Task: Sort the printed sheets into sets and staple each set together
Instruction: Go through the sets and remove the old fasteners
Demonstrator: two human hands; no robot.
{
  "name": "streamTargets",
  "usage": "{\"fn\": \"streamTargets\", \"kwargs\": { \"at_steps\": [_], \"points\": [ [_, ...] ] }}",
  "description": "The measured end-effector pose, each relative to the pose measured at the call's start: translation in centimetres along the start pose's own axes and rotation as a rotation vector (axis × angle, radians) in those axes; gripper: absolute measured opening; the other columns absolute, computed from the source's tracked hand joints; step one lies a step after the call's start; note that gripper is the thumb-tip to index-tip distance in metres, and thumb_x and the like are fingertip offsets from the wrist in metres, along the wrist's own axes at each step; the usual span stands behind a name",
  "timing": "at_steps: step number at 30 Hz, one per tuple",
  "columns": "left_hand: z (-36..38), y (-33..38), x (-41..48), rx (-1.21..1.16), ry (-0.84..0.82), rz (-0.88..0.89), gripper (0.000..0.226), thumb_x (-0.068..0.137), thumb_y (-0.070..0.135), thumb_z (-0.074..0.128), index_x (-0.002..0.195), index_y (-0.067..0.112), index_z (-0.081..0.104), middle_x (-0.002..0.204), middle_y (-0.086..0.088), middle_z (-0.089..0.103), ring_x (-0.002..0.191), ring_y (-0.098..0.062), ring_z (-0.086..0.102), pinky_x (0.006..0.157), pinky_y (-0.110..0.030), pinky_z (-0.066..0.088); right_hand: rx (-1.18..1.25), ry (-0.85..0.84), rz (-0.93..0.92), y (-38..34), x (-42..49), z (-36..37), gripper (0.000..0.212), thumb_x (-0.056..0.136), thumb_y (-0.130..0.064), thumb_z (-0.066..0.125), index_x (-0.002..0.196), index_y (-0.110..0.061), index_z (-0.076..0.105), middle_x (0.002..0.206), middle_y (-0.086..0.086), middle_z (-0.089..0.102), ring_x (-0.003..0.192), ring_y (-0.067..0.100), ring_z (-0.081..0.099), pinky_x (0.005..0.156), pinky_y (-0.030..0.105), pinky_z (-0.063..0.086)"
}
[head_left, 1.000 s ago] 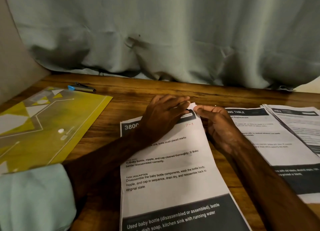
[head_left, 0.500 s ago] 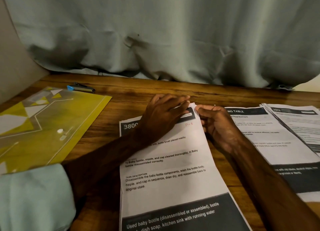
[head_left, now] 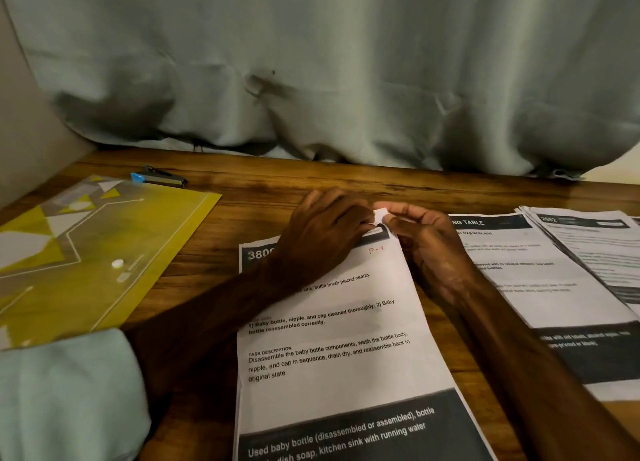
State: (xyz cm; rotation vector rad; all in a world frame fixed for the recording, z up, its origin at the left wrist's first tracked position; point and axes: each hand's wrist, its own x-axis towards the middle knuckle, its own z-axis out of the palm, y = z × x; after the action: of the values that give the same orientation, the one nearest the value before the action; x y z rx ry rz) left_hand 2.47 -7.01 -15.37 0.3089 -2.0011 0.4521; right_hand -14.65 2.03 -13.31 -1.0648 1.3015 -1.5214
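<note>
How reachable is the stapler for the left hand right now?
Probably yes: bare table lies between the left hand and the stapler beside the yellow folder. It would first have to lift off the sheet it presses.

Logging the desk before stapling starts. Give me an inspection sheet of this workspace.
Surface: wooden table.
Job's things: front sheets under both hands; middle stack and right stack overlapping to the right; what looks like a stapler far left, untouched.
Clutter: yellow folder at left.
Hands: left hand presses the front sheets' top; right hand pinches their top right corner.
Cables: nothing seen.
Surroundings: grey-green curtain behind the table.
</note>
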Motion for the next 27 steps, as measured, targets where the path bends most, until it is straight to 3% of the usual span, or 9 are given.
{"fn": "streamTargets", "kwargs": {
  "at_steps": [4,9,14,18,23,27],
  "points": [
    [0.0,0.2,-0.3,-0.067,-0.052,0.011,0.011,0.095,0.015,0.071,0.097,0.004,0.073,0.098,-0.011,0.073,0.086,-0.025,0.066,0.068,-0.035,0.05,-0.085,0.052,-0.07,0.1,0.2,0.1,0.021,0.094,-0.005,0.069,0.113,-0.011,0.075,0.103,0.015,0.077,0.095,0.038,0.073,0.093,0.055,0.057],
    [0.0,0.3,-0.5,-0.135,-0.147,-0.006,0.01,0.096,0.013,0.064,0.098,0.004,0.068,0.09,-0.011,0.071,0.071,-0.029,0.067,0.05,-0.042,0.052,-0.27,0.049,-0.135,0.4,0.4,-0.5,0.017,0.088,-0.008,0.077,0.104,-0.012,0.077,0.097,0.013,0.078,0.09,0.037,0.075,0.089,0.063,0.057],
    [-0.7,0.3,-0.7,-0.185,-0.246,-0.041,0.009,0.089,0.016,0.066,0.094,0.009,0.063,0.087,-0.006,0.066,0.07,-0.029,0.063,0.048,-0.038,0.047,-0.583,0.133,-0.24,1.0,0.4,-0.7,0.016,0.078,-0.016,0.088,0.092,-0.016,0.079,0.079,-0.001,0.077,0.071,0.018,0.075,0.074,0.052,0.063],
    [-1.0,0.4,-0.5,-0.174,-0.269,-0.023,0.011,0.087,0.016,0.07,0.091,0.009,0.063,0.084,-0.006,0.064,0.068,-0.028,0.06,0.047,-0.033,0.041,-0.591,0.183,-0.248,0.8,0.3,-0.5,0.014,0.077,-0.016,0.089,0.087,-0.017,0.081,0.076,-0.004,0.078,0.07,0.014,0.075,0.074,0.044,0.064],
    [-0.8,0.4,-0.6,-0.155,-0.274,-0.044,0.011,0.088,0.017,0.069,0.095,0.01,0.065,0.09,-0.005,0.066,0.073,-0.027,0.062,0.049,-0.035,0.045,-0.691,0.194,-0.301,0.5,0.1,-0.1,0.009,0.081,-0.018,0.087,0.085,-0.019,0.08,0.068,-0.008,0.074,0.064,0.008,0.071,0.072,0.034,0.063],
    [-0.6,0.2,-0.7,-0.148,-0.263,-0.047,0.009,0.091,0.018,0.067,0.096,0.011,0.066,0.098,-0.004,0.067,0.079,-0.024,0.062,0.05,-0.038,0.048,-0.737,0.214,-0.339,0.3,-0.3,0.1,0.008,0.082,-0.021,0.085,0.081,-0.021,0.078,0.069,-0.008,0.073,0.064,0.01,0.07,0.07,0.038,0.062]
  ]
}}
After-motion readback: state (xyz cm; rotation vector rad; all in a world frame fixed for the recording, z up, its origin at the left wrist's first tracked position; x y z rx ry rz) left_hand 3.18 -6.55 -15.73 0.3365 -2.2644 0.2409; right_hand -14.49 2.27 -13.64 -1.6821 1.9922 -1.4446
